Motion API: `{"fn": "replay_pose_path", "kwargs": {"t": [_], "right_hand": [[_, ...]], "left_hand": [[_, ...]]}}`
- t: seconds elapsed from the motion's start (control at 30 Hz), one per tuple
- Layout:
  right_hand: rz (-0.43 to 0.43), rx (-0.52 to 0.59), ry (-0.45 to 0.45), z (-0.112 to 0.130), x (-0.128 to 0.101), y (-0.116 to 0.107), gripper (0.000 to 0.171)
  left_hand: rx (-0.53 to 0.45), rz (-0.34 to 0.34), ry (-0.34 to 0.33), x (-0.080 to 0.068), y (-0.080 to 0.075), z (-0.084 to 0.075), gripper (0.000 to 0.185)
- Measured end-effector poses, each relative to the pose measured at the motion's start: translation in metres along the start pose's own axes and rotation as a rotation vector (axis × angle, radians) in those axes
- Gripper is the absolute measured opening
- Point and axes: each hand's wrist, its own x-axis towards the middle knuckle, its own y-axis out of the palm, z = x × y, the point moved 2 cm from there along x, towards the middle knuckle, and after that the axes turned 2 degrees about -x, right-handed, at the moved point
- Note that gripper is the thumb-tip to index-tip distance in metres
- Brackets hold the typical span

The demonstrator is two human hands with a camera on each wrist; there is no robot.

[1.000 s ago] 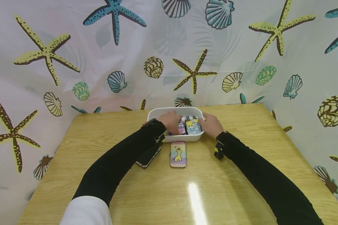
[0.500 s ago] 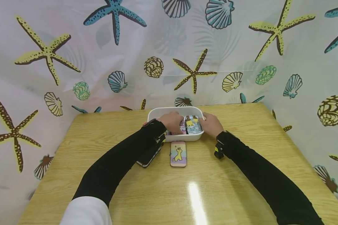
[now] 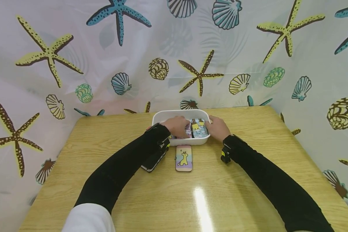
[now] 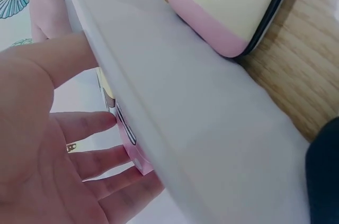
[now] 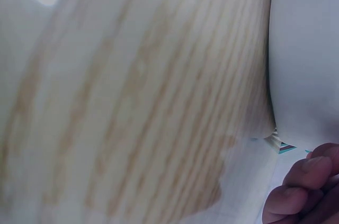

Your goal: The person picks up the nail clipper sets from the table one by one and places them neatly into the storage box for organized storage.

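Note:
A white tub stands at the back middle of the wooden table. My left hand reaches into it. Its fingers lie fairly straight against a pink case standing inside, with the thumb by the rim. A blue cartoon case stands next to the pink one. My right hand grips the tub's right end, with its curled fingertips against the outer wall. A pastel giraffe case lies flat on the table just in front of the tub.
A dark phone-like slab lies under my left forearm, left of the giraffe case. A curtain with starfish and shells closes in the table's back and sides. The wooden tabletop stretches bare toward me.

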Motion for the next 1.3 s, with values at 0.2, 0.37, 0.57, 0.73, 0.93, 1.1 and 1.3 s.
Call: {"fn": "replay_pose_path", "kwargs": {"t": [0.2, 0.37, 0.57, 0.73, 0.93, 1.1, 1.3], "right_hand": [[0.018, 0.004, 0.010, 0.002, -0.001, -0.001, 0.057], [0.013, 0.000, -0.001, 0.002, -0.001, -0.002, 0.056], [0.015, 0.003, -0.012, 0.002, -0.002, -0.003, 0.055], [0.019, 0.014, -0.012, 0.002, -0.002, -0.002, 0.055], [0.013, 0.019, -0.014, 0.002, -0.003, -0.002, 0.053], [0.009, 0.032, 0.005, 0.004, -0.005, -0.002, 0.053], [0.011, 0.031, 0.022, 0.003, -0.004, -0.002, 0.054]], "left_hand": [[-0.051, -0.012, 0.013, -0.010, 0.000, -0.003, 0.066], [-0.024, -0.100, 0.004, -0.026, -0.001, -0.009, 0.065], [-0.010, -0.220, 0.028, -0.054, -0.004, -0.024, 0.062], [0.015, -0.311, 0.109, -0.080, 0.001, -0.038, 0.056], [0.064, -0.342, 0.193, -0.104, 0.016, -0.055, 0.047], [0.139, -0.287, 0.209, -0.114, 0.038, -0.065, 0.049], [0.157, -0.221, 0.148, -0.117, 0.063, -0.066, 0.053]]}}
